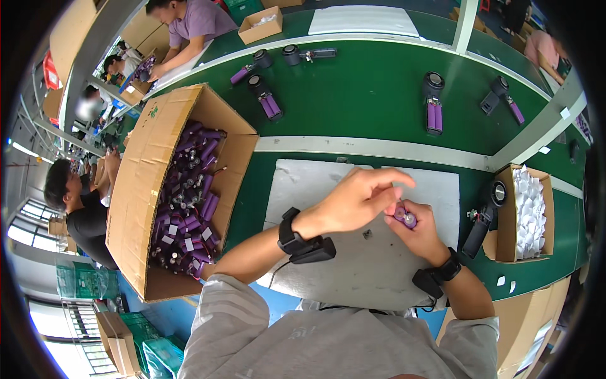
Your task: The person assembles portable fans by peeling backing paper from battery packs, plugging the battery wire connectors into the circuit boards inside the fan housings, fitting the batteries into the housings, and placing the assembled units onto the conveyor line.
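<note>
My right hand (421,231) grips a purple battery pack (406,218) upright over the white foam mat (328,189). My left hand (360,199) reaches across from the left, its fingertips pinched at the top end of that pack. Both wrists wear black bands. A black speaker unit (485,218) lies just right of the mat.
A large open cardboard box (145,183) full of purple battery packs stands to my left. A smaller box (505,221) of white pieces sits to the right. Several speaker-and-battery units (433,104) lie on the green conveyor beyond. Other people work at the far left and back.
</note>
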Action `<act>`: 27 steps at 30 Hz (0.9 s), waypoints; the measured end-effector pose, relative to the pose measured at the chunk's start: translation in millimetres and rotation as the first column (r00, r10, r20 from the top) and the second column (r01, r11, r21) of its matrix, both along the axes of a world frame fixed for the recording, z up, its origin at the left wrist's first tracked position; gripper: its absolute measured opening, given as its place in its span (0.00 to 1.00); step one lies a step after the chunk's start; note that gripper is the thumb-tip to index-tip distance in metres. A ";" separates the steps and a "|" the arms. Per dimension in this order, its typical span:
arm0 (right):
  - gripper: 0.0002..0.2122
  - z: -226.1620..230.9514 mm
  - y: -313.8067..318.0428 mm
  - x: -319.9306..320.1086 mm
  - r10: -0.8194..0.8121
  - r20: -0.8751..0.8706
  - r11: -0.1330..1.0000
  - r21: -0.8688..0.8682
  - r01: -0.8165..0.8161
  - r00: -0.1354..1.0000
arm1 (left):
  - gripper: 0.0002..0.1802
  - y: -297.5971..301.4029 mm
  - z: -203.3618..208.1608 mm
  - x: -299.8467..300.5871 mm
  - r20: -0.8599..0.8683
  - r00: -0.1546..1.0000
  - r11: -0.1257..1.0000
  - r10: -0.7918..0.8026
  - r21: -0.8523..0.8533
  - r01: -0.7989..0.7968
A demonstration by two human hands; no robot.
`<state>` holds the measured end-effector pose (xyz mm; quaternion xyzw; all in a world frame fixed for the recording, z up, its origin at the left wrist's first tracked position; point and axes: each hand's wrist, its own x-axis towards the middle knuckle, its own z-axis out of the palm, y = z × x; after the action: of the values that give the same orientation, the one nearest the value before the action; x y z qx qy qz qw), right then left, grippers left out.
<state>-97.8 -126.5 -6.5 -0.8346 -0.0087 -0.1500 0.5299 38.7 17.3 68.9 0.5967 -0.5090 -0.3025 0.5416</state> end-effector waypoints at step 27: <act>0.05 8.5 0.5 12.1 -0.045 -0.207 0.930 0.349 0.116 0.977 | 0.13 -105.1 -53.9 290.2 -0.044 0.760 0.703 0.649 0.418 -0.576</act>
<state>-85.8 -126.0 1.9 -0.7340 0.1053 -0.0879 0.6651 328.8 -87.8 15.0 0.7937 -0.1588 -0.2515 0.5307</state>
